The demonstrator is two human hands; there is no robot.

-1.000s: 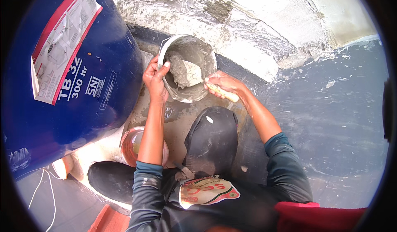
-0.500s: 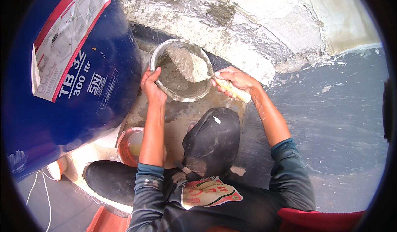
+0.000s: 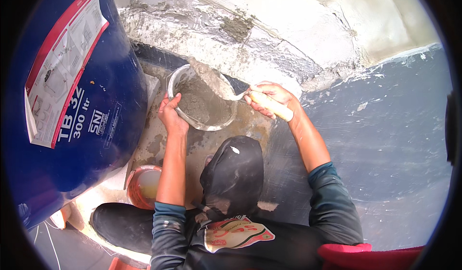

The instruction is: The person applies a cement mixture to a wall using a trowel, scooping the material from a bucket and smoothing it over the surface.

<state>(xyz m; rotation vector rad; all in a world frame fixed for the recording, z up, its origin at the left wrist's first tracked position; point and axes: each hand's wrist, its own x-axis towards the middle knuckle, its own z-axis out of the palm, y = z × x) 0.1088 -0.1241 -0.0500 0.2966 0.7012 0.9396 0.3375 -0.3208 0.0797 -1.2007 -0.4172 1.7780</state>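
Note:
My left hand (image 3: 172, 116) grips the near left rim of a round bucket (image 3: 215, 126), its thumb over the edge. Grey wet mortar (image 3: 195, 101) lies inside the bucket. My right hand (image 3: 272, 100) is closed round the pale yellowish handle of a trowel (image 3: 270, 105). Loaded with mortar, the trowel's blade (image 3: 211, 80) is tilted over the bucket's far right rim, its tip reaching past the far edge. Part of the bucket's inside is hidden under the blade.
A large blue tank (image 3: 82, 101) rises close on the left. Ahead stands a wall (image 3: 269, 44) with rough, patchy plaster. An orange bucket (image 3: 144, 186) holding liquid stands by my left forearm. A dark grey, scuffed surface (image 3: 365, 140) spreads on the right.
The trowel with its mortar has risen from inside the bucket to above its far rim, its blade tilting more. My left hand still holds the bucket. The whole view has shifted slightly.

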